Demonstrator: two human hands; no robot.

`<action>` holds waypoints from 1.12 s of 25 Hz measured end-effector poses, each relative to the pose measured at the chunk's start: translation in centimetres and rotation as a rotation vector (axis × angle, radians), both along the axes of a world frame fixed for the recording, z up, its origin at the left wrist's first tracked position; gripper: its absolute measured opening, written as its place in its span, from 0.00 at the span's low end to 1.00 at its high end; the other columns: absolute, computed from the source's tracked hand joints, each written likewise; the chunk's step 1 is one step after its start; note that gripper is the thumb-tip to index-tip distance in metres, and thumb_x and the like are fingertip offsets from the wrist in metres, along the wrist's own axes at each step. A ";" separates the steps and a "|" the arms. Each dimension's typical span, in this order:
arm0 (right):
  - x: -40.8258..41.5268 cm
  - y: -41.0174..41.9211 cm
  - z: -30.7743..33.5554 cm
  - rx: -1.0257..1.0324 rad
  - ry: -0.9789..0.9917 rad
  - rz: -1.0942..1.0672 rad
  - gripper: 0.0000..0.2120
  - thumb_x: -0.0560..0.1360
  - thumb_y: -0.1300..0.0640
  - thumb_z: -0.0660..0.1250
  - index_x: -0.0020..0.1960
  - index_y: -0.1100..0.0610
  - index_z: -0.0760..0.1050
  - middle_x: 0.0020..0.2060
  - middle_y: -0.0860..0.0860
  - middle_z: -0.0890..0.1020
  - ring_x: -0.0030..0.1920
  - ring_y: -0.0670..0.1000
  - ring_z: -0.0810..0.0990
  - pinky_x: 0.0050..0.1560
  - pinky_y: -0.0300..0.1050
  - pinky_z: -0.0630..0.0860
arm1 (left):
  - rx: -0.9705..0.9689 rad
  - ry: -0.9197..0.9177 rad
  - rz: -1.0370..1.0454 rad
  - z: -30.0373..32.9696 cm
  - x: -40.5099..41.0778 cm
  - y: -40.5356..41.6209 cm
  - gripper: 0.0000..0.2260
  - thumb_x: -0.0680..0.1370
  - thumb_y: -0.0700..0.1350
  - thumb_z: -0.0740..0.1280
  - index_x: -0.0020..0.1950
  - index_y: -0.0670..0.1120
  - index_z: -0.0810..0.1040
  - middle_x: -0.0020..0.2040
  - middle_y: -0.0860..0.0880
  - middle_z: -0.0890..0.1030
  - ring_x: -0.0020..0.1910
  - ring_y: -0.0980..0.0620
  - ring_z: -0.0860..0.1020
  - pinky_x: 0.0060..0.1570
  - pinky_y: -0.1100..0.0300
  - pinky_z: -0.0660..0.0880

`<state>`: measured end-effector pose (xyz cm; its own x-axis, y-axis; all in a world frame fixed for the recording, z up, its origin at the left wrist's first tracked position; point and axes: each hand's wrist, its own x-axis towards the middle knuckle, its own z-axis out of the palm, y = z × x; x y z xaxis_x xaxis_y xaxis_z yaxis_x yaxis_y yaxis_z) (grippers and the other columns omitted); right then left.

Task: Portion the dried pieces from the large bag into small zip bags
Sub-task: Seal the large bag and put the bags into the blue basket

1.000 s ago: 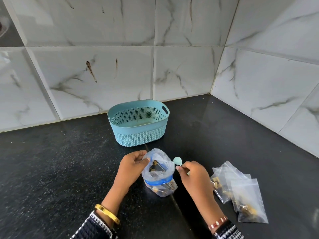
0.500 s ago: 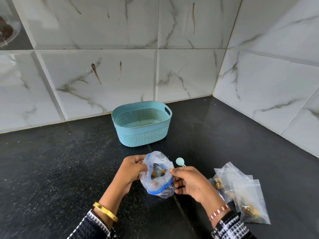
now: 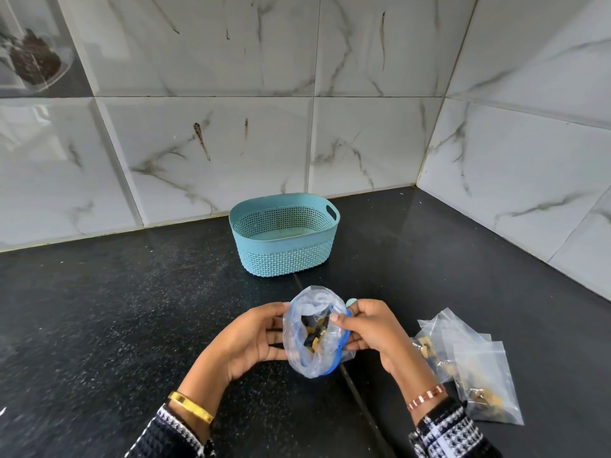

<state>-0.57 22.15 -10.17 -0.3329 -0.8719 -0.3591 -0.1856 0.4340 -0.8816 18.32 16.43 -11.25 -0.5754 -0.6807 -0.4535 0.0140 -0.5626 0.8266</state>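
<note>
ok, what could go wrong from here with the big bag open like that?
1. The large bag is held off the counter, mouth open and tilted; dried pieces might spill.
2. The right hand pinches only the thin rim, which may slip.
3. The filled small zip bags lie near the right forearm and could get swept aside.

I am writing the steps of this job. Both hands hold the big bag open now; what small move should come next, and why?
Probably the right hand should reach into the large bag for some dried pieces. Both it and the left hand hold the mouth open, the pieces show inside, and small zip bags lie beside.
</note>
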 end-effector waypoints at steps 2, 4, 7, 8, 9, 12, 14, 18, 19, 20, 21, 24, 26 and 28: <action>0.5 -0.1 0.3 -0.058 0.124 0.006 0.07 0.71 0.60 0.71 0.41 0.58 0.72 0.40 0.57 0.82 0.38 0.52 0.83 0.36 0.44 0.81 | -0.027 -0.005 -0.073 0.1 0.1 0.3 0.10 0.76 0.41 0.63 0.56 0.41 0.77 0.49 0.39 0.82 0.43 0.45 0.82 0.45 0.49 0.81; 1.1 -0.2 0.4 -0.134 0.310 0.023 0.09 0.70 0.61 0.71 0.38 0.55 0.71 0.37 0.54 0.80 0.37 0.52 0.81 0.36 0.42 0.79 | -0.071 -0.024 -0.125 0.2 0.0 0.7 0.09 0.72 0.41 0.67 0.52 0.42 0.77 0.46 0.40 0.83 0.40 0.47 0.83 0.43 0.51 0.82; 2.2 0.0 0.7 -0.246 0.514 0.043 0.09 0.71 0.63 0.69 0.39 0.53 0.71 0.29 0.45 0.72 0.28 0.43 0.71 0.29 0.31 0.67 | -0.197 -0.138 -0.093 0.5 -0.4 1.2 0.03 0.74 0.36 0.67 0.43 0.43 0.76 0.40 0.43 0.82 0.34 0.51 0.82 0.34 0.56 0.81; 2.3 0.2 0.8 -0.279 0.542 0.035 0.09 0.71 0.64 0.69 0.40 0.53 0.71 0.27 0.45 0.70 0.27 0.42 0.69 0.27 0.31 0.66 | -0.258 -0.203 -0.040 0.4 -0.5 1.2 0.05 0.74 0.35 0.65 0.40 0.43 0.75 0.38 0.44 0.81 0.32 0.52 0.80 0.31 0.58 0.80; 2.4 0.3 0.9 -0.309 0.551 0.017 0.09 0.72 0.64 0.68 0.39 0.52 0.71 0.26 0.45 0.69 0.26 0.43 0.67 0.27 0.32 0.64 | -0.334 -0.279 0.039 0.2 -0.6 1.1 0.07 0.74 0.33 0.64 0.39 0.43 0.72 0.36 0.45 0.78 0.29 0.53 0.79 0.29 0.59 0.79; 2.2 0.5 1.2 -0.355 0.550 -0.004 0.09 0.71 0.65 0.68 0.37 0.53 0.72 0.24 0.45 0.69 0.25 0.43 0.66 0.28 0.33 0.64 | -0.669 -0.533 0.290 -0.1 -0.8 0.9 0.09 0.72 0.30 0.61 0.36 0.43 0.66 0.32 0.47 0.71 0.27 0.51 0.75 0.27 0.61 0.73; 2.2 0.6 1.2 -0.346 0.482 0.025 0.07 0.71 0.63 0.69 0.39 0.53 0.74 0.26 0.46 0.71 0.27 0.43 0.68 0.29 0.32 0.67 | -0.839 -0.644 0.352 -0.1 -1.0 1.0 0.10 0.71 0.31 0.60 0.37 0.44 0.66 0.33 0.49 0.69 0.31 0.51 0.70 0.30 0.62 0.66; 1.5 1.2 1.2 -0.161 0.336 0.146 0.11 0.71 0.58 0.70 0.52 0.51 0.74 0.43 0.47 0.78 0.42 0.42 0.76 0.42 0.34 0.72 | -0.483 -0.482 0.324 0.5 -0.8 0.8 0.08 0.74 0.33 0.56 0.44 0.44 0.72 0.40 0.44 0.77 0.31 0.47 0.77 0.33 0.54 0.77; 1.2 1.2 1.0 -0.093 0.354 0.198 0.15 0.71 0.57 0.70 0.56 0.50 0.73 0.48 0.47 0.78 0.47 0.44 0.76 0.47 0.37 0.73 | -0.365 -0.406 0.307 0.6 -0.6 0.8 0.09 0.75 0.33 0.56 0.42 0.43 0.72 0.40 0.42 0.78 0.29 0.47 0.78 0.31 0.53 0.79; 1.0 1.3 0.8 -0.046 0.360 0.240 0.17 0.71 0.57 0.70 0.58 0.50 0.72 0.51 0.47 0.78 0.50 0.45 0.77 0.51 0.41 0.74 | -0.275 -0.344 0.287 0.8 -0.5 0.9 0.09 0.75 0.33 0.56 0.41 0.42 0.73 0.39 0.42 0.78 0.29 0.48 0.78 0.29 0.55 0.79; 1.0 1.3 0.7 -0.033 0.345 0.257 0.17 0.71 0.57 0.70 0.59 0.51 0.72 0.52 0.48 0.78 0.50 0.46 0.77 0.53 0.43 0.75 | -0.227 -0.296 0.267 1.1 -0.3 1.0 0.08 0.76 0.34 0.58 0.41 0.42 0.74 0.39 0.42 0.78 0.31 0.49 0.77 0.29 0.57 0.78; 1.3 1.3 0.5 -0.115 0.243 0.175 0.12 0.70 0.58 0.72 0.52 0.56 0.76 0.41 0.53 0.80 0.40 0.46 0.77 0.49 0.47 0.78 | -0.150 -0.095 0.200 1.7 0.6 1.0 0.08 0.76 0.37 0.59 0.45 0.43 0.78 0.40 0.44 0.80 0.37 0.50 0.77 0.39 0.56 0.77; 1.4 1.3 0.7 -0.159 0.194 0.095 0.08 0.70 0.59 0.72 0.47 0.59 0.78 0.36 0.55 0.78 0.37 0.48 0.76 0.45 0.47 0.79 | -0.083 0.060 0.155 1.7 1.3 0.9 0.10 0.76 0.35 0.59 0.49 0.41 0.80 0.41 0.45 0.83 0.39 0.50 0.80 0.44 0.57 0.79; 1.3 1.3 1.0 -0.194 0.180 0.034 0.06 0.69 0.60 0.72 0.42 0.61 0.77 0.34 0.55 0.77 0.35 0.49 0.76 0.43 0.47 0.79 | -0.072 0.134 0.130 1.6 1.8 0.9 0.10 0.73 0.35 0.63 0.51 0.40 0.80 0.41 0.44 0.85 0.39 0.50 0.83 0.40 0.59 0.81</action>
<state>0.72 23.41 -9.17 -0.3455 -0.9305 -0.1217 -0.3589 0.2508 -0.8990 20.14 17.31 -9.65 -0.5322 -0.7812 -0.3263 0.1954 -0.4884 0.8505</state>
